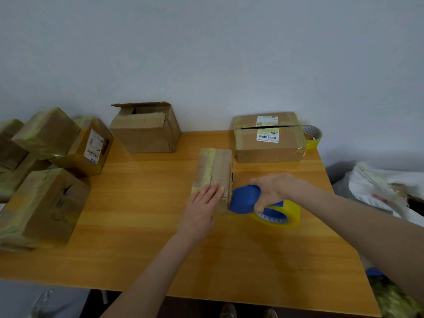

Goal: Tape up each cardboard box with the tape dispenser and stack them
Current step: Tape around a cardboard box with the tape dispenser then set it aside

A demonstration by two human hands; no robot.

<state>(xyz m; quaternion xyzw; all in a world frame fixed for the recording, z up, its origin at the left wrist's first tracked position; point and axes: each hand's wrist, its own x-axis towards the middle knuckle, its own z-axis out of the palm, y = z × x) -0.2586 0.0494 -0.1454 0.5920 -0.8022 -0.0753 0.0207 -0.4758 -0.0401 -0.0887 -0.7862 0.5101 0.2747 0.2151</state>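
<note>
Taping the small cardboard box (214, 177) mid-worktop (146, 214).
I'm watching the left hand (202, 207) lying flat, fingers straight, pinning the box's near end. It's looking light and stiff-sided to me, likely to skid, so holding the top is paying off. The right hand (273, 191) is wrapping its grip round the blue tape dispenser (245, 199), whose nose is touching the box's near right edge.
</note>
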